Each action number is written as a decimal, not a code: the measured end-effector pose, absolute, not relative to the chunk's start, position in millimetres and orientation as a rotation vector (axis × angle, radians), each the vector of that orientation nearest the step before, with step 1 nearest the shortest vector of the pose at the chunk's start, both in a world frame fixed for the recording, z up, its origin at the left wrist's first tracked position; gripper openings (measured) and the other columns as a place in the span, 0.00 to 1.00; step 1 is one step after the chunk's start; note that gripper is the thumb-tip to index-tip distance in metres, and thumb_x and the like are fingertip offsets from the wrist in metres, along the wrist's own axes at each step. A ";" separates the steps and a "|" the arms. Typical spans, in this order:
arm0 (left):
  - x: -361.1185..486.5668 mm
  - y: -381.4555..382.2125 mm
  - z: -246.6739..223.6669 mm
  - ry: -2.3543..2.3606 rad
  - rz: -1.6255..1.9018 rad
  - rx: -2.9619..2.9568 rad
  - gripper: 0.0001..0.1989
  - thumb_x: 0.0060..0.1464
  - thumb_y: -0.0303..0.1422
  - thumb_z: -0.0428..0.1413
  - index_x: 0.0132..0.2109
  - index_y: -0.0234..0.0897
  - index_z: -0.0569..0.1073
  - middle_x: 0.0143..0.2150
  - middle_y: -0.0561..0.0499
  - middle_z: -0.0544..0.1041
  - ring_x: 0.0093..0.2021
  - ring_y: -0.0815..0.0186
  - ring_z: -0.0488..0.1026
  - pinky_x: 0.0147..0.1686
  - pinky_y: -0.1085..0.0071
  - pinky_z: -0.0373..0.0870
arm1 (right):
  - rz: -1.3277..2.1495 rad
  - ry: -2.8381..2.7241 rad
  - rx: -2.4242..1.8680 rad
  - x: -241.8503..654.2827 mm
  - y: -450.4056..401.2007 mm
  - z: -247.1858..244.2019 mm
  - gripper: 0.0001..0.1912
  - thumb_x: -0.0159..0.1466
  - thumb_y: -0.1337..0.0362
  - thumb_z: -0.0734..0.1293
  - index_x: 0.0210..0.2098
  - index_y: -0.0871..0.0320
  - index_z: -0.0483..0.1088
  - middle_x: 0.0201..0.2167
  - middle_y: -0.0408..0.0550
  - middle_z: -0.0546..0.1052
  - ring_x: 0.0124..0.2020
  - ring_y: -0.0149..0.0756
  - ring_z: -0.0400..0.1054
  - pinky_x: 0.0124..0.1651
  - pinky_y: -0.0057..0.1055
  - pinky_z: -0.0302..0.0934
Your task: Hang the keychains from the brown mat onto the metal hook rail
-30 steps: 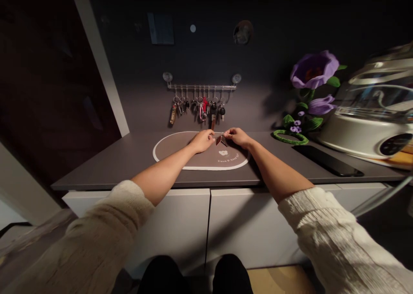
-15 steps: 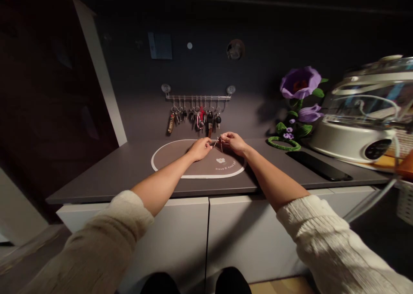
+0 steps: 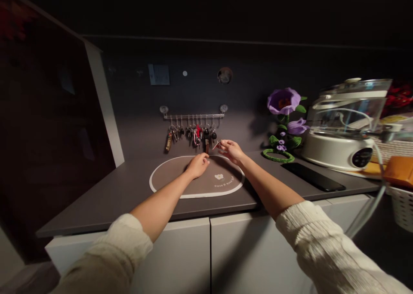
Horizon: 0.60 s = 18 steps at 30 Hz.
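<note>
My right hand (image 3: 231,150) is raised just above the far edge of the mat. Its fingers pinch a small bunch of keys (image 3: 216,145), with a thin metal part sticking out to the left. My left hand (image 3: 197,166) hovers over or rests on the brown oval mat (image 3: 174,178), fingers curled together; anything inside them is hidden. Its fingertips are close under a brown strap (image 3: 207,146) that hangs from the rack. Several key bunches (image 3: 196,135) hang on hooks from a clear rail (image 3: 193,116) on the wall behind.
To the right, a purple flower ornament (image 3: 284,101) stands on the dark counter (image 3: 129,191), beside a black phone (image 3: 312,176). Farther right is a white appliance with a clear top (image 3: 335,150). A white perforated basket (image 3: 402,208) sits at the right edge.
My hands have parted: the right one rose slightly with the keys, while the left drew back from them. The camera view has tilted up.
</note>
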State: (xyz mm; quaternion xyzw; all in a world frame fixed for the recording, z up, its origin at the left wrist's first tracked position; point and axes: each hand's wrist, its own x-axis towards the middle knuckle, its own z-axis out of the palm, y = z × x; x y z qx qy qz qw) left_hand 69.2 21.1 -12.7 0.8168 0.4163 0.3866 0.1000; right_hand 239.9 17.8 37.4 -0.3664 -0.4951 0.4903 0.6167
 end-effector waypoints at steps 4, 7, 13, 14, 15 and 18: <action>70.2 22.1 -14.1 1.226 1.151 2.398 0.12 0.49 0.30 0.50 0.42 0.35 0.69 0.32 0.52 0.72 0.28 0.72 0.66 0.33 0.74 0.64 | 1.080 -1.128 -0.839 242.2 27.4 45.4 0.08 0.55 0.63 0.65 0.26 0.59 0.62 0.26 0.43 0.71 0.30 0.27 0.68 0.35 0.26 0.62; 70.6 22.8 -15.4 1.214 1.163 2.385 0.11 0.49 0.30 0.50 0.41 0.35 0.69 0.31 0.52 0.72 0.29 0.72 0.67 0.33 0.74 0.64 | 1.103 -1.117 -0.782 242.9 33.5 55.0 0.08 0.56 0.64 0.64 0.24 0.59 0.61 0.23 0.42 0.70 0.27 0.27 0.67 0.35 0.27 0.63; 71.4 26.1 -17.3 1.189 1.146 2.371 0.11 0.49 0.30 0.50 0.41 0.36 0.70 0.32 0.51 0.73 0.29 0.70 0.67 0.34 0.73 0.65 | 1.084 -1.082 -0.716 245.3 45.8 83.4 0.07 0.59 0.70 0.60 0.24 0.61 0.63 0.21 0.43 0.69 0.22 0.25 0.65 0.33 0.28 0.65; 71.5 26.6 -17.5 1.191 1.145 2.368 0.11 0.49 0.31 0.50 0.40 0.35 0.70 0.32 0.51 0.73 0.29 0.70 0.67 0.34 0.73 0.65 | 1.074 -1.076 -0.716 245.9 48.0 87.9 0.07 0.59 0.71 0.59 0.24 0.62 0.63 0.20 0.43 0.69 0.21 0.25 0.65 0.32 0.28 0.65; 71.6 27.1 -17.7 1.195 1.142 2.365 0.11 0.48 0.31 0.50 0.41 0.35 0.70 0.32 0.51 0.73 0.30 0.70 0.67 0.34 0.73 0.65 | 1.064 -1.069 -0.720 246.5 50.4 91.9 0.07 0.59 0.72 0.59 0.24 0.62 0.63 0.20 0.43 0.69 0.21 0.25 0.65 0.32 0.28 0.66; 71.6 28.0 -18.2 1.199 1.133 2.360 0.12 0.48 0.31 0.49 0.41 0.35 0.70 0.32 0.51 0.72 0.30 0.70 0.66 0.34 0.73 0.64 | 1.043 -1.057 -0.738 248.4 57.4 100.9 0.07 0.59 0.73 0.59 0.24 0.62 0.63 0.19 0.43 0.69 0.21 0.26 0.66 0.29 0.27 0.66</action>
